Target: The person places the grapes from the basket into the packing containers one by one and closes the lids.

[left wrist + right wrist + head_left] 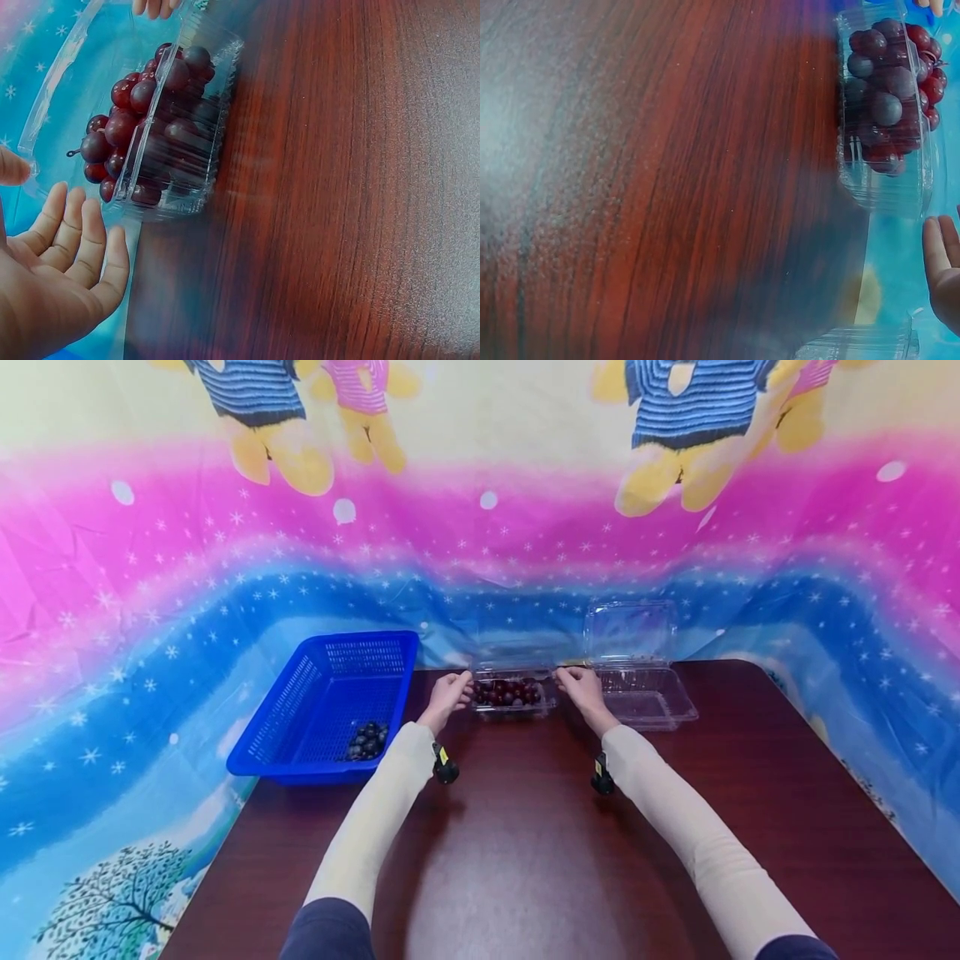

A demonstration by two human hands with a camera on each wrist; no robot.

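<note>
A clear plastic clamshell box stands near the table's back edge, filled with dark red grapes. Its transparent lid is raised at an angle over the fruit. At the box's left end, my left hand pinches the lid's corner with thumb and fingertips; the other fingers are spread and slightly bent. My right hand is at the opposite end, thumb and index finger together at the lid's edge. The right wrist view cuts off most of that hand, so its contact is partly hidden.
A blue perforated basket sits on the left, with dark grapes in its near right corner. Right of my right hand stands a second clear clamshell box, lid up, with no fruit visible inside. A patterned cloth hangs behind the brown table.
</note>
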